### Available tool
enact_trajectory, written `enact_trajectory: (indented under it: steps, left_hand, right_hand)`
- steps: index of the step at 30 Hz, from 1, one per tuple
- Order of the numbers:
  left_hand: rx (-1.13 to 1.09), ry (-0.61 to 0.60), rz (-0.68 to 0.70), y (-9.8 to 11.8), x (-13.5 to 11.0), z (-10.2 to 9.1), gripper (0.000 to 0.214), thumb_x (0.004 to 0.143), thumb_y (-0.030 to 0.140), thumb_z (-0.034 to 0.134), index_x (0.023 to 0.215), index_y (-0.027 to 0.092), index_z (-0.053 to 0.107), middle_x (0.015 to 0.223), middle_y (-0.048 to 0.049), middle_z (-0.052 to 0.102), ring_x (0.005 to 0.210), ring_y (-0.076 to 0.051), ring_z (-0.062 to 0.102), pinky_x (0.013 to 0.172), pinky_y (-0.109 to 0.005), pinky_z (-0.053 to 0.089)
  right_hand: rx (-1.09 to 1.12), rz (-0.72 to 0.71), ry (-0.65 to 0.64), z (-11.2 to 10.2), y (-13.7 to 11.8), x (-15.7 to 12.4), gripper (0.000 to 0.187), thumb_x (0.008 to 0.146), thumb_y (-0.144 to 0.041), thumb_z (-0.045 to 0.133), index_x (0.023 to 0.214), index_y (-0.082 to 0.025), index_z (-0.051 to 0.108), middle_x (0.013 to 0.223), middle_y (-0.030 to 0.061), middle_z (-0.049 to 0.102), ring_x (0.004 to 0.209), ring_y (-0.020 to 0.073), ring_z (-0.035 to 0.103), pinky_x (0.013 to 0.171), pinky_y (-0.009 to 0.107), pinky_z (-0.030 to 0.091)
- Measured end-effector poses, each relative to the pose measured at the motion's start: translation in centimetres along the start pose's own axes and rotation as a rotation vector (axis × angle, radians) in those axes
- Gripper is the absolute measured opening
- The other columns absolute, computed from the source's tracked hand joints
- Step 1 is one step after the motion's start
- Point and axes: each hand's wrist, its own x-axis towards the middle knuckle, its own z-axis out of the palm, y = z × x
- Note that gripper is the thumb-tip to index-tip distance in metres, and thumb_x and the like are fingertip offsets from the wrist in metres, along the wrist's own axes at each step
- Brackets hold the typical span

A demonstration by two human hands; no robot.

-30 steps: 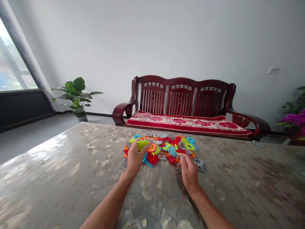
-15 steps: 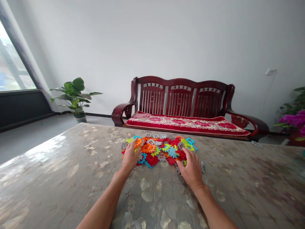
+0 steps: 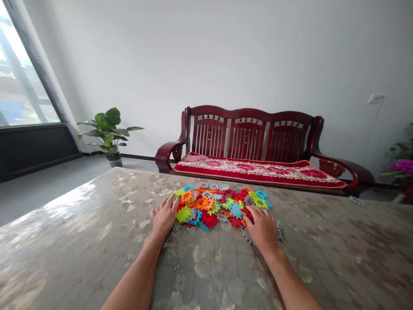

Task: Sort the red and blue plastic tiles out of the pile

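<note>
Well, the heap of puzzle pieces sits mid-surface, its long axis running sideways, roughly along the wooden sofa behind. The left grip spreads at one end; the right grip, thumb apart, reaches over the other. A plant stands left.

No readable text in view; no legible label, brand, number or sign either
</note>
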Motion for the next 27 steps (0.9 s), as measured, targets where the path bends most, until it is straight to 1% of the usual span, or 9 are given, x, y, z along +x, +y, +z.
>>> enact_trajectory:
  steps: [3, 6, 9, 12, 15, 19, 22, 25, 27]
  left_hand:
    - [0.055, -0.031, 0.131, 0.1, -0.1, 0.8, 0.052, 0.095, 0.05, 0.029, 0.136, 0.03, 0.053, 0.145, -0.0103, 0.05, 0.135, -0.028, 0.042, 0.112, -0.055, 0.023]
    - [0.081, -0.034, 0.24, 0.5, -0.3, 1.5, 0.048, 0.094, 0.046, 0.036, 0.133, 0.028, 0.057, 0.143, -0.0115, 0.052, 0.133, -0.027, 0.045, 0.111, -0.05, 0.029]
    - [0.054, -0.028, 0.317, 0.8, -0.5, 1.9, 0.045, 0.093, 0.045, 0.041, 0.131, 0.028, 0.059, 0.139, -0.0095, 0.055, 0.132, -0.026, 0.048, 0.11, -0.044, 0.035]
    - [-0.007, -0.027, 0.366, 1.0, -0.5, 2.1, 0.043, 0.092, 0.044, 0.044, 0.127, 0.027, 0.063, 0.138, -0.008, 0.057, 0.129, -0.025, 0.05, 0.109, -0.041, 0.038]
    - [-0.094, -0.042, 0.431, 1.3, -0.7, 2.3, 0.043, 0.092, 0.043, 0.045, 0.126, 0.026, 0.064, 0.139, -0.009, 0.055, 0.128, -0.026, 0.052, 0.108, -0.041, 0.04]
    - [-0.185, -0.075, 0.526, 1.8, -1.2, 2.3, 0.041, 0.093, 0.041, 0.044, 0.127, 0.027, 0.063, 0.139, -0.0083, 0.054, 0.128, -0.025, 0.052, 0.109, -0.041, 0.04]
    - [-0.214, -0.082, 0.561, 2.1, -1.5, 2.3, 0.039, 0.092, 0.04, 0.046, 0.124, 0.029, 0.065, 0.139, -0.007, 0.055, 0.127, -0.025, 0.053, 0.108, -0.041, 0.041]
    - [-0.233, -0.076, 0.561, 2.2, -1.5, 2.3, 0.038, 0.091, 0.039, 0.047, 0.122, 0.028, 0.067, 0.138, -0.0071, 0.056, 0.126, -0.025, 0.054, 0.108, -0.041, 0.042]
    - [-0.243, -0.073, 0.557, 2.1, -1.4, 2.5, 0.037, 0.091, 0.039, 0.048, 0.12, 0.028, 0.067, 0.137, -0.007, 0.056, 0.125, -0.024, 0.055, 0.108, -0.041, 0.042]
  right_hand:
    - [0.034, -0.01, 0.023, 0.0, 0.3, 0.0, 0.025, 0.084, -0.026, 0.057, 0.106, -0.024, 0.068, 0.104, 0.0054, 0.071, 0.094, 0.024, 0.058, 0.084, 0.038, 0.043]
    - [0.128, 0.049, 0.089, 0.0, 0.5, 0.2, 0.025, 0.087, -0.03, 0.051, 0.103, -0.023, 0.069, 0.101, 0.0064, 0.072, 0.093, 0.0228, 0.061, 0.084, 0.036, 0.045]
    - [0.256, 0.22, 0.177, -0.3, 0.8, 0.8, 0.034, 0.087, -0.043, 0.048, 0.102, -0.02, 0.068, 0.1, 0.0097, 0.073, 0.089, 0.0235, 0.065, 0.081, 0.035, 0.047]
    - [0.41, 0.42, 0.237, -0.9, 0.8, 1.5, 0.047, 0.082, -0.055, 0.053, 0.103, -0.016, 0.068, 0.093, 0.0118, 0.074, 0.081, 0.0256, 0.067, 0.075, 0.035, 0.049]
    - [0.593, 0.514, 0.254, -1.4, 0.2, 2.1, 0.049, 0.079, -0.059, 0.057, 0.099, -0.016, 0.067, 0.088, 0.0107, 0.075, 0.08, 0.0264, 0.067, 0.074, 0.035, 0.051]
    - [0.753, 0.514, 0.209, -1.3, -1.3, 2.9, 0.045, 0.081, -0.058, 0.055, 0.096, -0.017, 0.066, 0.089, 0.0081, 0.074, 0.082, 0.0259, 0.067, 0.075, 0.035, 0.052]
    - [0.809, 0.463, 0.111, -0.6, -2.3, 3.9, 0.04, 0.084, -0.052, 0.051, 0.098, -0.018, 0.066, 0.091, 0.0075, 0.074, 0.084, 0.025, 0.067, 0.078, 0.036, 0.052]
    - [0.8, 0.376, 0.05, 0.3, -2.6, 5.1, 0.041, 0.083, -0.045, 0.052, 0.109, -0.017, 0.066, 0.109, 0.0108, 0.072, 0.1, 0.0263, 0.066, 0.087, 0.039, 0.052]
    - [0.748, 0.326, 0.045, 0.5, -2.3, 5.6, 0.045, 0.08, -0.039, 0.053, 0.118, -0.017, 0.064, 0.121, 0.012, 0.067, 0.111, 0.0265, 0.062, 0.094, 0.042, 0.05]
